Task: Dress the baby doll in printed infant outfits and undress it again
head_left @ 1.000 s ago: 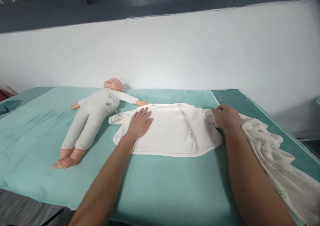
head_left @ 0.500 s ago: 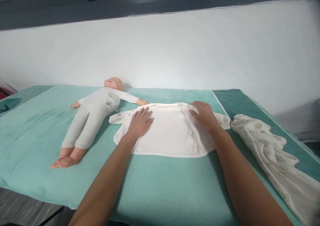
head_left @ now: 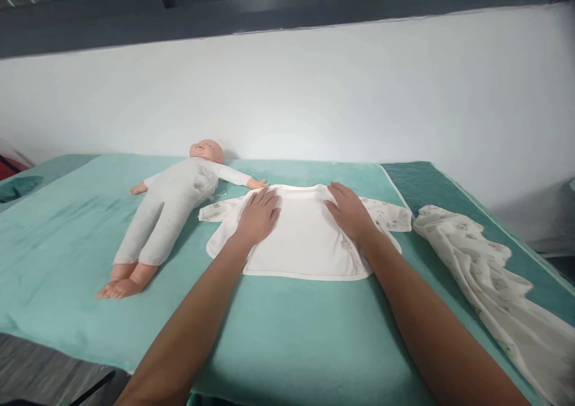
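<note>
A small white baby shirt (head_left: 300, 238) lies spread on the green-covered table, its printed sleeves stretched out to both sides. My left hand (head_left: 259, 215) rests flat on the upper left of the shirt, fingers pointing away from me. On the upper right, near the shoulder, my right hand (head_left: 351, 211) lies with its fingers extended, the tips at the top edge. Both hands are open and grip nothing. Just left of the shirt a baby doll (head_left: 173, 205) in a white bodysuit lies on its back; its hand touches or nearly touches the shirt's top left.
A crumpled white printed baby garment (head_left: 485, 280) lies along the right side. The light green cover (head_left: 81, 238) spreads over the table, with darker green cloth (head_left: 415, 181) at the right. A white wall (head_left: 287, 94) stands right behind the table.
My right hand has slid left across the shirt, uncovering more of the right sleeve. My left hand has shifted only slightly, still lying on the shirt.
</note>
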